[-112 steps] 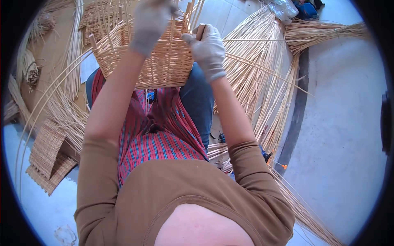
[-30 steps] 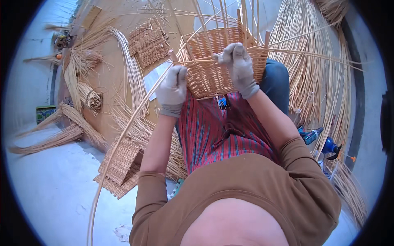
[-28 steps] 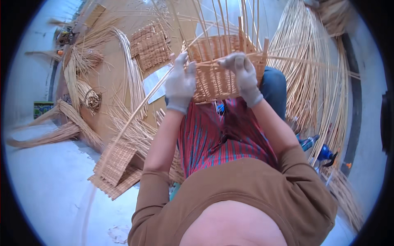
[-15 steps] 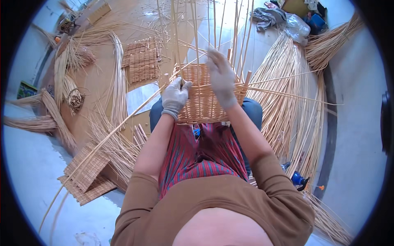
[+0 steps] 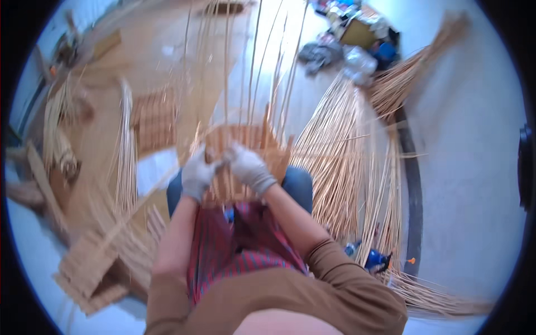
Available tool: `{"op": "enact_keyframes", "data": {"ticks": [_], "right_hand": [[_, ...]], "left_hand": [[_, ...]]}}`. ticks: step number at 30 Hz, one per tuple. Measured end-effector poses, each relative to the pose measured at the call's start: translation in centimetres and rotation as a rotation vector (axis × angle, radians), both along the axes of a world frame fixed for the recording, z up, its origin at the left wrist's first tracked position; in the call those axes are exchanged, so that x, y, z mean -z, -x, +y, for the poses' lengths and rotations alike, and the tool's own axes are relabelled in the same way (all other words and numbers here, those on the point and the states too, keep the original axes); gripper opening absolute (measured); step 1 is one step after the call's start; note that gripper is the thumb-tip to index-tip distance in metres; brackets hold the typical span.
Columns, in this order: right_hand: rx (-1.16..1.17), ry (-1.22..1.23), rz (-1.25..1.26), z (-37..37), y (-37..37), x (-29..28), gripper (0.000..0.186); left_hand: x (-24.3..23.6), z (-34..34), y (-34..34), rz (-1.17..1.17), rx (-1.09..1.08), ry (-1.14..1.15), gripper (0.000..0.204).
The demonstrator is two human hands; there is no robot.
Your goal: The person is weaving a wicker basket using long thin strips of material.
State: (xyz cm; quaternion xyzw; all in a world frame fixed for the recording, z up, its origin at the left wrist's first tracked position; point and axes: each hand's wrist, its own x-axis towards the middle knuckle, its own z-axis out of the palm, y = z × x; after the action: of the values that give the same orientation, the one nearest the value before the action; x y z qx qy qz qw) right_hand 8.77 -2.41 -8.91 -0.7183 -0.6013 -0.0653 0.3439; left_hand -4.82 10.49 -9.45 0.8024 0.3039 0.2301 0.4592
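A partly woven wicker basket [image 5: 229, 188] rests on my lap, over a red striped cloth [image 5: 215, 240]. Tall bare stakes [image 5: 227, 72] rise from its far side. Both my hands wear pale gloves and meet at the upper left of the weaving, blurred by motion. My left hand [image 5: 196, 176] is curled at the basket's left edge, closed round a long wicker strand [image 5: 146, 205] that trails toward the lower left. Beside it, my right hand [image 5: 249, 169] lies over the wall with its fingers drawn together near the left fingertips; what they pinch is too smeared to make out.
Large bundles of loose wicker [image 5: 335, 162] spread over the floor to the right. Woven panels [image 5: 154, 120] lie at the far left and more panels [image 5: 89, 262] at the near left. A blue bottle [image 5: 377, 259] stands by my right side. Bags and clutter [image 5: 357, 39] are piled far right.
My right hand has come left and down from above the basket's right part to beside my left hand. The whole view has swung, so the basket sits lower and further left.
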Motion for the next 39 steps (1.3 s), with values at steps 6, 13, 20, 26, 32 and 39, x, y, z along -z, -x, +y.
{"op": "enact_keyframes", "data": {"ticks": [6, 13, 20, 26, 32, 39], "right_hand": [[0.001, 0.814, 0.076, 5.4, -2.5, -1.6, 0.046], [0.124, 0.309, 0.356, 1.0, 0.3, -2.1, 0.039], [0.318, -0.352, 1.242, -8.7, -1.3, 2.2, 0.027], [0.234, -0.699, 0.972, -6.2, -7.0, -1.2, 0.027], [0.118, -0.456, 0.458, 2.3, -8.7, -8.0, 0.064], [0.649, -0.104, 0.626, -12.3, -5.5, -3.4, 0.046]], "left_hand": [[1.2, -2.0, 0.3, 0.108, -0.329, -0.219, 0.029], [-0.2, -2.0, 1.0, 0.097, -0.232, -0.277, 0.028], [-4.0, -4.6, -4.7, -0.048, -0.039, -0.048, 0.022], [-1.3, -4.1, -8.6, 0.146, 0.147, 0.36, 0.03], [-1.0, -4.9, -9.3, 0.08, 0.001, 0.526, 0.035], [0.2, -4.0, -10.1, 0.104, 0.025, 0.467, 0.023]]}}
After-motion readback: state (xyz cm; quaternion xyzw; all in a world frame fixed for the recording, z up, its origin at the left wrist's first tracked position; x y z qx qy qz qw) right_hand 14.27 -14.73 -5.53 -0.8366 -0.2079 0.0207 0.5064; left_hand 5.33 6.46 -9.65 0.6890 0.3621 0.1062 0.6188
